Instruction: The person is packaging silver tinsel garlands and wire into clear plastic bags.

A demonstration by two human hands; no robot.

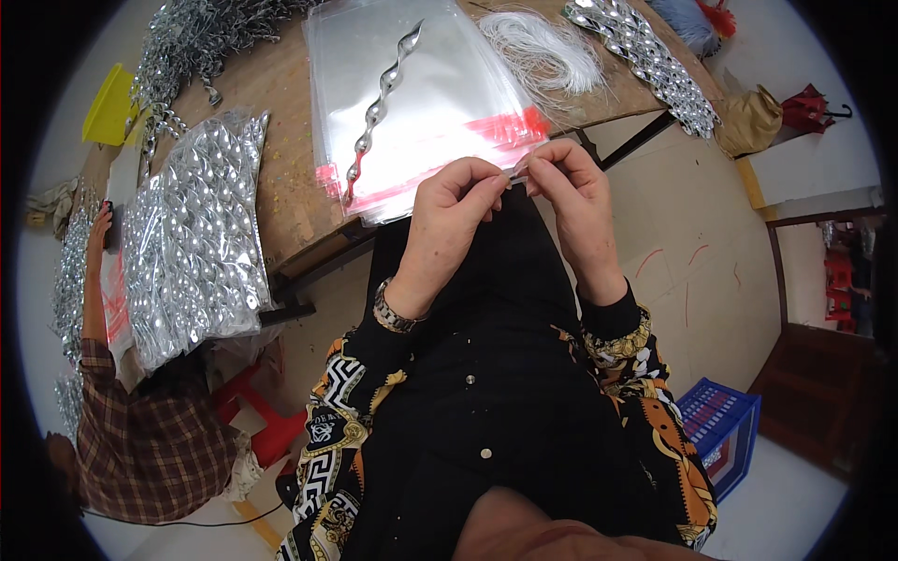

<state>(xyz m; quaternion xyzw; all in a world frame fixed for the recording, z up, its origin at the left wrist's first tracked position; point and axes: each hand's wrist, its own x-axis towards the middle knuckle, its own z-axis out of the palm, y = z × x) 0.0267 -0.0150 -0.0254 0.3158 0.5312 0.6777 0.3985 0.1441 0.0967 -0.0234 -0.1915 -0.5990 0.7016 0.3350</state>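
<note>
Both the left hand (444, 224) and the right hand (580, 206) are pinched on a tiny thing (513, 176), too small for me to make out, by the near right corner of the stack (458, 84). Beyond the edge of the table (290, 159), to the stack's right, tiled floor (692, 234) spreads wide. Clear, with red along its near end, the stack bears one shiny silver twist (384, 84), laid aslant.
</note>
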